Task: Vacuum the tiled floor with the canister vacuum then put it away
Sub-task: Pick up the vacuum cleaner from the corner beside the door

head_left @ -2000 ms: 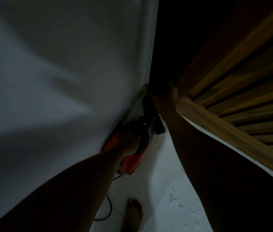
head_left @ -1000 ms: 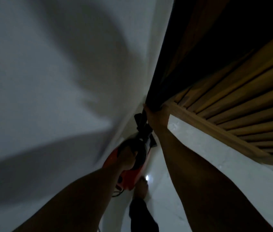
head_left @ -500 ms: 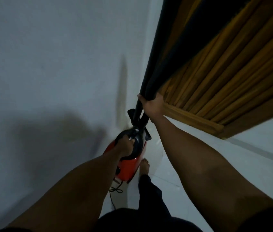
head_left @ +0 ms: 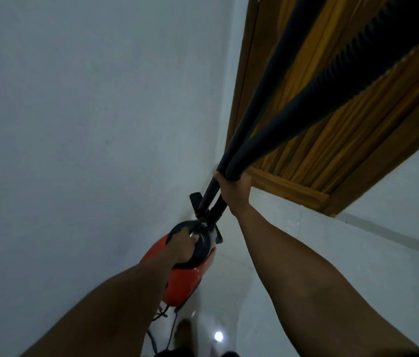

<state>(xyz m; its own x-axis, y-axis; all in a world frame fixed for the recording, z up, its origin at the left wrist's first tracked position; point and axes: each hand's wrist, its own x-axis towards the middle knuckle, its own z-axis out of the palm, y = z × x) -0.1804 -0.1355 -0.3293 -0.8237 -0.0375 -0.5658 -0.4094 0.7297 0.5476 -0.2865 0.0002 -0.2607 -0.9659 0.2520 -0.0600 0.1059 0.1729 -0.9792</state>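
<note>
The red canister vacuum [head_left: 185, 282] hangs upright close to the white wall, above the white tiled floor [head_left: 293, 253]. My left hand [head_left: 181, 247] grips its black carry handle [head_left: 200, 244] on top. My right hand [head_left: 234, 193] holds the black wand [head_left: 262, 104] and the ribbed black hose [head_left: 306, 104] bunched together, both running up past the camera to the upper right. The black power cord [head_left: 170, 328] dangles below the canister.
A white wall [head_left: 87, 124] fills the left side. A wooden louvred door [head_left: 314, 140] in its frame stands at the right, just behind the hose. My bare foot [head_left: 182, 333] is on the floor under the vacuum.
The view has risen from a low, dark, crouched angle to a brighter standing one. The vacuum has come up with my hands, and the wand and hose now stretch toward the upper right.
</note>
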